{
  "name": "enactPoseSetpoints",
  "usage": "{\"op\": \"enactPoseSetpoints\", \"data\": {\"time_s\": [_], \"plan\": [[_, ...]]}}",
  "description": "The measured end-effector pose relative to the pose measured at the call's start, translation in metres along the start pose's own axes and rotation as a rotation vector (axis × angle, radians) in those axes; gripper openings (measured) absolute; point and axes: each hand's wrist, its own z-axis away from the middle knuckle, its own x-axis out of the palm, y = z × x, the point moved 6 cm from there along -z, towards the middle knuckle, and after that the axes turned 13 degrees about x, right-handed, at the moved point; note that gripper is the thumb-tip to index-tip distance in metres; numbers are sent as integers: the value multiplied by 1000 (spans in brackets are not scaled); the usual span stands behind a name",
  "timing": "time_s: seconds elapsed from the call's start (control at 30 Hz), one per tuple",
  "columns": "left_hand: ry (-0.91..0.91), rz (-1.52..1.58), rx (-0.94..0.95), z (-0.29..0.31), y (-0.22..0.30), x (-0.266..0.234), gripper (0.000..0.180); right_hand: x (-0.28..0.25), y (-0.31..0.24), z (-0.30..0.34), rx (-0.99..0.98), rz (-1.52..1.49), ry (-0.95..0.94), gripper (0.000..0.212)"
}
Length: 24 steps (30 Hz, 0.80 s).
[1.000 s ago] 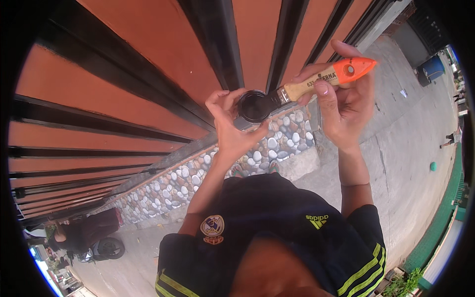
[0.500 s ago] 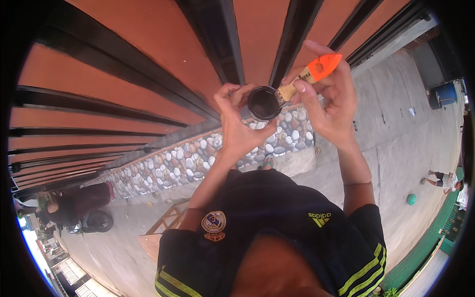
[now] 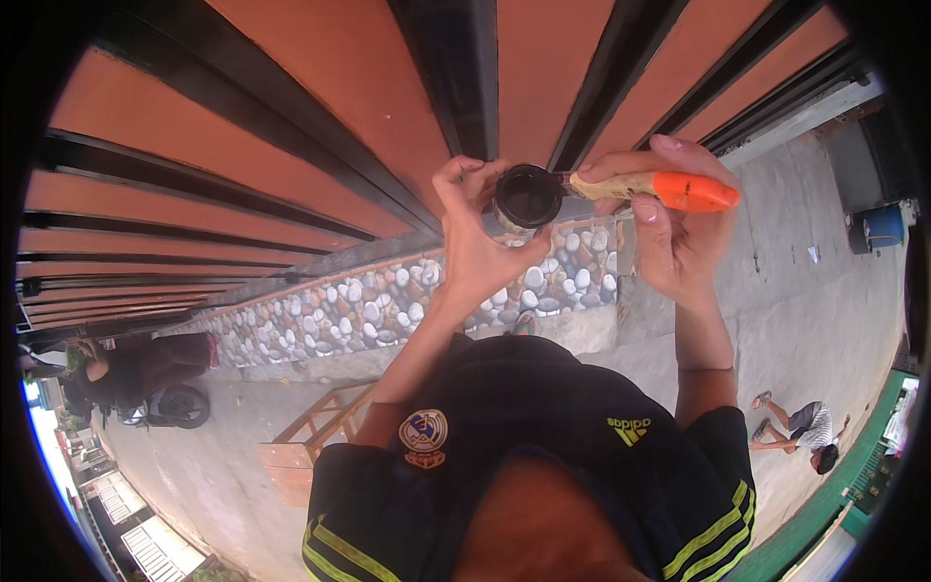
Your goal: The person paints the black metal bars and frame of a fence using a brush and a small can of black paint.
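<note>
A small round can (image 3: 529, 198) of dark paint sits in my left hand (image 3: 472, 247), whose fingers and thumb curve around its sides with the opening facing up. In my right hand (image 3: 687, 238) is a paintbrush (image 3: 694, 191) with a pale wooden handle and a bright orange end. The brush lies nearly level, its bristle end at the right rim of the can. Whether the bristles reach into the paint I cannot tell. Just beyond both hands stands an orange-brown wall (image 3: 543, 82) with black upright bars (image 3: 458, 78).
Below the bars runs a pebble-patterned strip (image 3: 373, 306). A wooden frame (image 3: 330, 417) stands on the concrete floor (image 3: 233, 436) at lower left, with a motorcycle (image 3: 175, 407) and a person (image 3: 102, 364) farther left. Another person (image 3: 800, 432) is at right; a blue bucket (image 3: 881, 229) stands farther back.
My right hand and the paintbrush have shifted right, and the brush has swung from slanting to nearly level. The can has moved slightly right. The person at right has come closer; the green ball no longer shows.
</note>
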Motion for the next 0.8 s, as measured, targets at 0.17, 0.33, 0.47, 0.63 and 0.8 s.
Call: {"op": "enactPoseSetpoints", "data": {"time_s": [0.17,0.33,0.47,0.63,0.8], "plan": [[-7,-12,21,3,7,-12,85,-3,-7,4,84,-52,-109,31],[6,50,-38,-7,-10,-25,87,-3,19,-12,259,-358,165,34],[33,132,83,-26,19,-58,86,4,8,-26,235,-477,229,34],[-61,128,247,-85,38,-108,89,15,-18,-77,174,-672,300,28],[-198,105,371,-139,71,-153,91,16,-62,-123,-122,-695,446,24]]}}
